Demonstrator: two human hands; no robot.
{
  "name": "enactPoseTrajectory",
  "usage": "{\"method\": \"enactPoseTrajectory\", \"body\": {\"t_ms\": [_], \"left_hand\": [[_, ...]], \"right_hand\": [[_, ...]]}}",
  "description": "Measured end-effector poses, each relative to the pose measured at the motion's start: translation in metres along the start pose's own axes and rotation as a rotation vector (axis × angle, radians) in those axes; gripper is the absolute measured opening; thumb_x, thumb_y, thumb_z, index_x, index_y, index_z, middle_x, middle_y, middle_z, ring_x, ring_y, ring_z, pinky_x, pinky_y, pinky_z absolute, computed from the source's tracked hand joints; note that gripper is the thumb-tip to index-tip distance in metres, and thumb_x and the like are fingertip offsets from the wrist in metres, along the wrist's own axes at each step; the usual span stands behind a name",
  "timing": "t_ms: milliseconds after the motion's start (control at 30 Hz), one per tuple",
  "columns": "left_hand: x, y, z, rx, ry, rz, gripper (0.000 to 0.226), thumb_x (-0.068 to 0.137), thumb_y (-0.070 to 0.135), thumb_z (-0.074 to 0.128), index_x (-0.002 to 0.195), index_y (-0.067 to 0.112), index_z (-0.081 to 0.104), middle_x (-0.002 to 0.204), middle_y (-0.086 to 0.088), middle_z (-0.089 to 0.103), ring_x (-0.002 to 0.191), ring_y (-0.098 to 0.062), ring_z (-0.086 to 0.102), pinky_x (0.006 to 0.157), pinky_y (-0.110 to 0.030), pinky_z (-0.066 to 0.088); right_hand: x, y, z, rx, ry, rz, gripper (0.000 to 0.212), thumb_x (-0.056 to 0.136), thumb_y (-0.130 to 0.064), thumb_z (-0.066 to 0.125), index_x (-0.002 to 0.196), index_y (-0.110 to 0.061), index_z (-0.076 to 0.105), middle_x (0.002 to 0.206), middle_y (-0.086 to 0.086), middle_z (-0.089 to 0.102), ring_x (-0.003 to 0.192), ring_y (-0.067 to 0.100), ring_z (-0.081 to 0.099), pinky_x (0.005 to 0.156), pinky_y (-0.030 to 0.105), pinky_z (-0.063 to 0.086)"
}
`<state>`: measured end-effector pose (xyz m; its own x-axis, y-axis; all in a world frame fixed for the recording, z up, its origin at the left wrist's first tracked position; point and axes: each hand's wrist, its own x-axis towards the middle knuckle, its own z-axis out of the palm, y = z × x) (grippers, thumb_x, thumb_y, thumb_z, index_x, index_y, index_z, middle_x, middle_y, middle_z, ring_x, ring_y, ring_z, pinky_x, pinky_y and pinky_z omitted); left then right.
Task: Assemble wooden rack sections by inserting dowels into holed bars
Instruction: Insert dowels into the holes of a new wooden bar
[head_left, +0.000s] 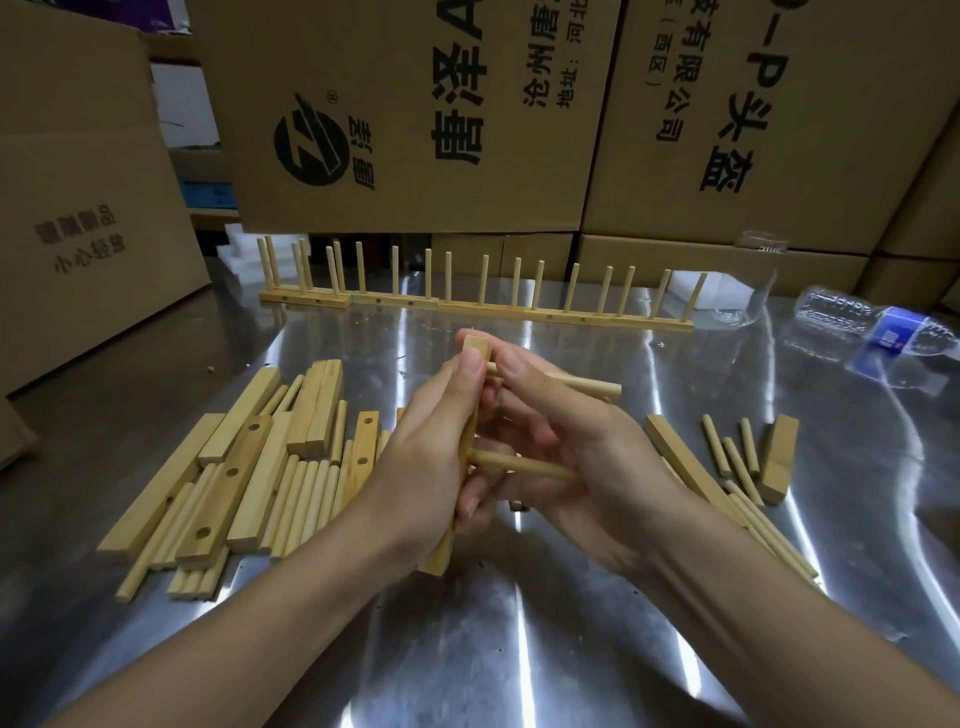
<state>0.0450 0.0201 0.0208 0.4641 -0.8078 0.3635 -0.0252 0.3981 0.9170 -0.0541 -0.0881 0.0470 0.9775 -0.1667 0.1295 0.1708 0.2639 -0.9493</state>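
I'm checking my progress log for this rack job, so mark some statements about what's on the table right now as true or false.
1. The left hand grips a wooden bar. True.
2. That bar has no dowels in it. False: two dowels stick out of it, and the right hand pinches the upper one.
3. Finished rack sections stand in a row at the back of the table. True.
4. The plastic bottle stands upright. False: it lies on its side.
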Motion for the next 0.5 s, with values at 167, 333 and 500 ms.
{"method": "enactPoseTrajectory", "body": {"t_ms": [167, 333, 500], "left_hand": [[0.002, 0.0, 0.008, -0.055, 0.051, -0.077, 0.065, 0.113, 0.055, 0.027, 0.116, -0.001, 0.059, 0.059, 0.004, 0.064, 0.036, -0.009, 0.041, 0.039, -0.022, 0.034], [0.006, 0.008, -0.002, -0.147, 0.156, -0.051, 0.057, 0.111, 0.057, 0.033, 0.084, 0.025, 0.072, 0.061, -0.004, 0.061, 0.035, -0.012, 0.039, 0.039, -0.023, 0.034], [0.008, 0.019, -0.019, -0.1, 0.213, 0.042, 0.051, 0.11, 0.06, 0.035, 0.085, 0.032, 0.069, 0.096, -0.007, 0.074, 0.039, -0.009, 0.043, 0.039, -0.022, 0.037]], "right_hand": [[0.004, -0.012, -0.013, 0.062, -0.034, 0.1, 0.097, 0.075, -0.064, 0.084, 0.148, -0.007, 0.056, 0.105, 0.019, 0.051, 0.085, 0.035, 0.06, 0.078, 0.054, 0.058], [0.008, -0.017, -0.016, 0.245, -0.12, 0.068, 0.111, 0.069, -0.078, 0.079, 0.155, -0.015, 0.05, 0.134, 0.015, 0.064, 0.13, 0.039, 0.057, 0.099, 0.069, 0.049], [0.006, -0.002, -0.025, 0.161, 0.041, 0.047, 0.109, 0.074, -0.089, 0.058, 0.154, -0.015, 0.051, 0.151, 0.006, 0.061, 0.141, 0.029, 0.056, 0.112, 0.073, 0.04]]}}
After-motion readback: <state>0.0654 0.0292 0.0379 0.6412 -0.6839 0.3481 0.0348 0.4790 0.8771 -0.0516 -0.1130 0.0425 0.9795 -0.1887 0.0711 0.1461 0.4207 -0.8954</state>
